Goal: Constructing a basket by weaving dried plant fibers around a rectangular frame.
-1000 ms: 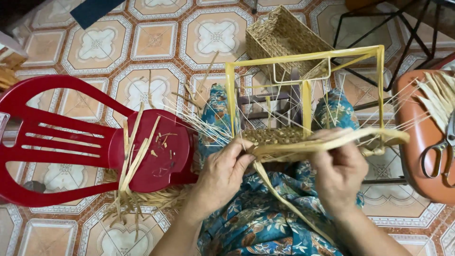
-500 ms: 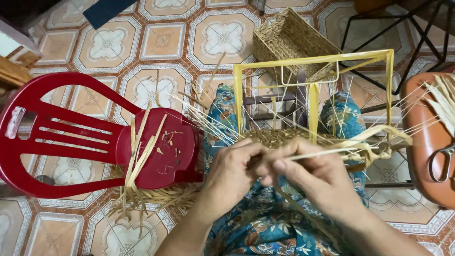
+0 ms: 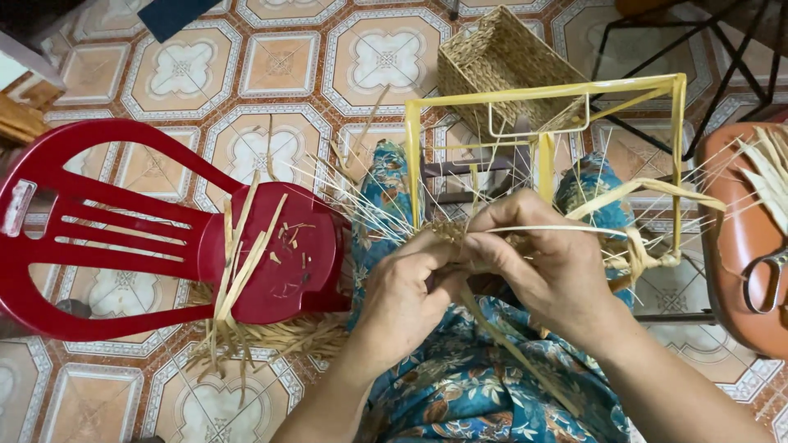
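A yellow-wrapped wire box frame (image 3: 542,94) rests on my lap, with thin pale spokes sticking out on both sides. Along its near edge runs a band of woven straw (image 3: 450,231). My left hand (image 3: 406,291) pinches that woven edge from below. My right hand (image 3: 538,258) is closed on a flat straw strand (image 3: 648,190) that loops to the right and knots at the frame's corner. Both hands meet in front of the frame, fingers touching. A second strand (image 3: 513,353) trails down across my blue flowered clothing.
A red plastic chair (image 3: 164,238) lies on the patterned tile floor at left with loose straw strips (image 3: 242,262) across its seat. A finished woven basket (image 3: 501,57) sits beyond the frame. At right, an orange seat (image 3: 743,254) carries scissors (image 3: 767,279) and more straw. Black metal legs (image 3: 657,49) stand behind.
My right hand has moved left to join the left hand at the woven edge, pulling the straw strand taut. The view has shifted slightly.
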